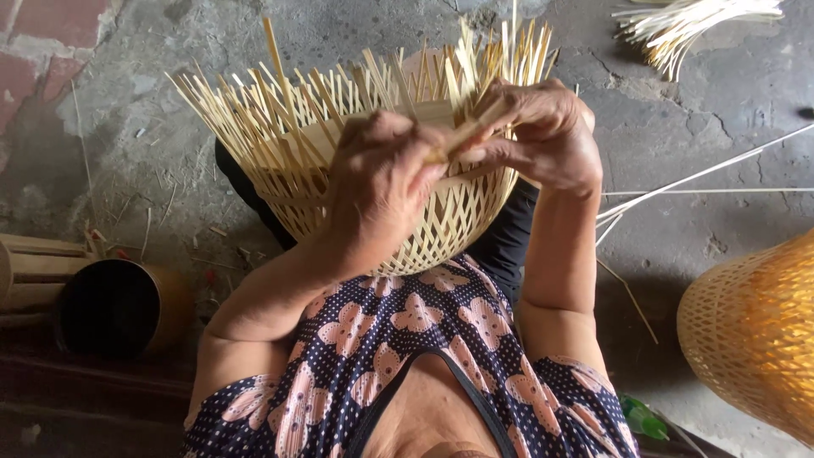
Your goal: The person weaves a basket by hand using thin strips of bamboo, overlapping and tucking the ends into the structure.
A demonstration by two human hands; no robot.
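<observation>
While the half-woven bamboo basket (381,170) rests on the lap against the patterned dress (415,331), the left hand (381,182) is closed over its rim, pinching a flat strip (462,136). Right hand (543,136) fingers curl tight on the same strip at the upright splints (280,110). Risk, as judged: thin strip may crack if bent sharply; loose uprights could spring out if the grip eases. Finished basket (755,331) sits right, spare strips (687,25) on concrete, dark tube (119,305) left.
</observation>
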